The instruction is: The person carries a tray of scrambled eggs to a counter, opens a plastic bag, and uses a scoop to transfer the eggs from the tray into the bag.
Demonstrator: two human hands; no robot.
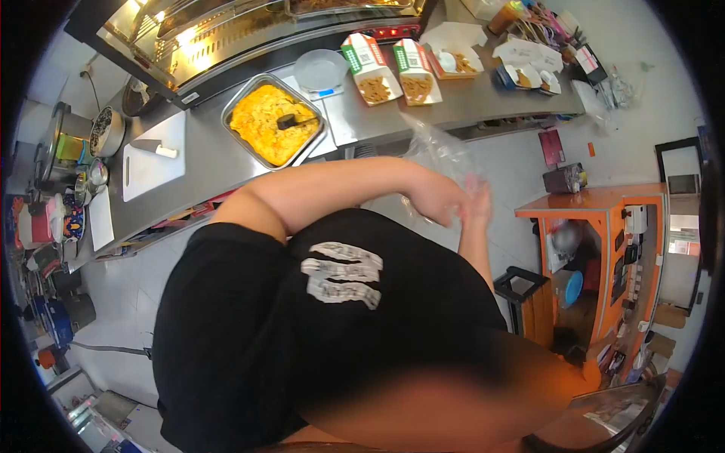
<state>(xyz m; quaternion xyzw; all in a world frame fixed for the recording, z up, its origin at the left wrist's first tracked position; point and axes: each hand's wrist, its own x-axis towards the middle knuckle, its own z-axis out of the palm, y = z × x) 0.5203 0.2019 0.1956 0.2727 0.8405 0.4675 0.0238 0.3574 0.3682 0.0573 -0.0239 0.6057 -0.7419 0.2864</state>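
Item: clear plastic bag [442, 151], thin and crumpled, right of the frame's upper centre, in front of the steel surface [205, 140]. It touches both my hands.

Left hand [442, 200]: bare forearm across the centre, fingers curled inward at the plastic; blurred, so I cannot tell whether they grip it.

Right hand [476, 202]: just beside the left, fingers raised, plastic around them; open or closed, I cannot tell.

On the surface, upper centre of the frame: metal tray [322, 130], full of yellow food [260, 113], black utensil [287, 122] resting in it. Behind it, one round grey plate [321, 69]. To its right, two green, white and red cartons [362, 57], side by side, open, brown pieces in each. Next, one open box [457, 75] with brown pieces and a small white cup; farther right, one blue-and-white box [504, 76], open.

Upper left: white cutting board [155, 177], knife [149, 144] lying on it; pot [116, 134] near its far end.

Right side: orange counter [581, 201], well apart from my hands.
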